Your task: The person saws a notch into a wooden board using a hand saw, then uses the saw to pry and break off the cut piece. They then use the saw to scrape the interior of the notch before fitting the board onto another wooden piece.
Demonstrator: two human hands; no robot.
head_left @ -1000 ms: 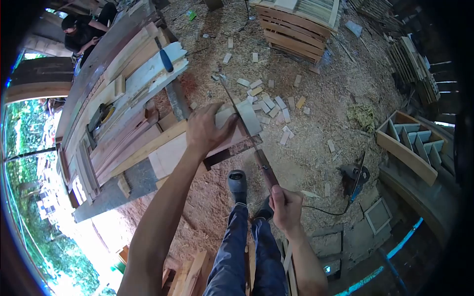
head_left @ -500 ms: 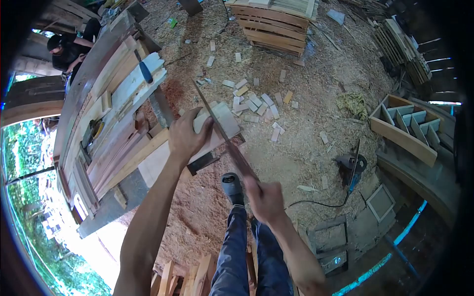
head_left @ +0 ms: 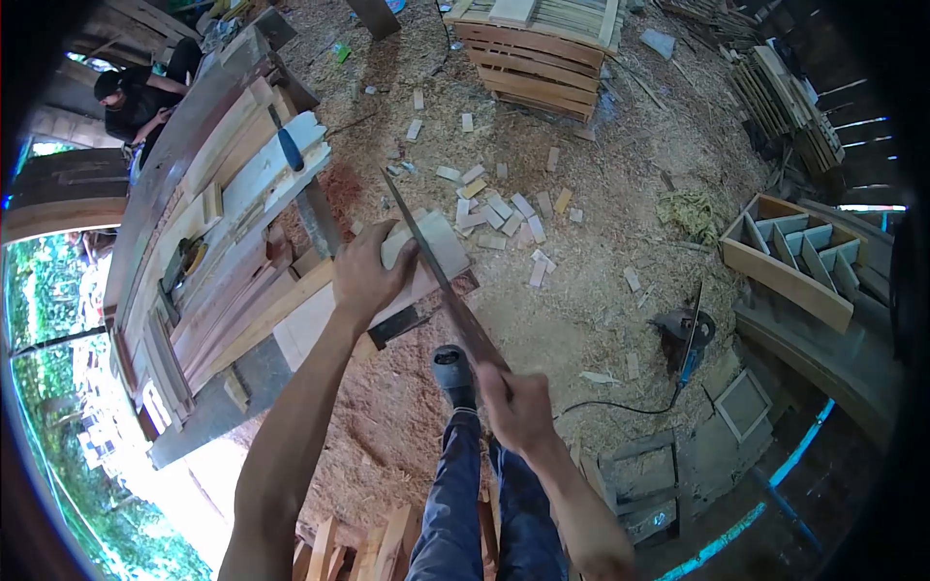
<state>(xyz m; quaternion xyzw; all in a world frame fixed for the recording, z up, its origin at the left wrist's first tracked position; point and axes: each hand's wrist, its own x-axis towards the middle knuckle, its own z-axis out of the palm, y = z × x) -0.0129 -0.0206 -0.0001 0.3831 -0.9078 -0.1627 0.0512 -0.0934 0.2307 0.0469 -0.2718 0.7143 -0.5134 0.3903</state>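
In the head view, my right hand [head_left: 517, 412] grips the near end of a handsaw [head_left: 463, 318]. The long dark blade slants away from me to the upper left and lies across a pale wooden board [head_left: 447, 248]. My left hand [head_left: 368, 269] holds the board down just left of the blade, its thumb close to the saw. The board's end juts past the workbench side. How the left fingers wrap around the board is partly hidden. Past the board, several small pale wood blocks [head_left: 498, 205] lie scattered on the floor.
A blue-handled tool [head_left: 290, 150] lies on planks on the bench [head_left: 225, 407]. A corded power tool [head_left: 686, 334] sits on the sawdust floor at right, near a divided wooden box [head_left: 790, 276]. A slatted wooden stack [head_left: 538, 73] stands ahead. Another person [head_left: 136, 107] sits at upper left.
My right hand has drawn slightly down and left, and the saw has slid a little toward me along the board. My left hand stays in place on the board.
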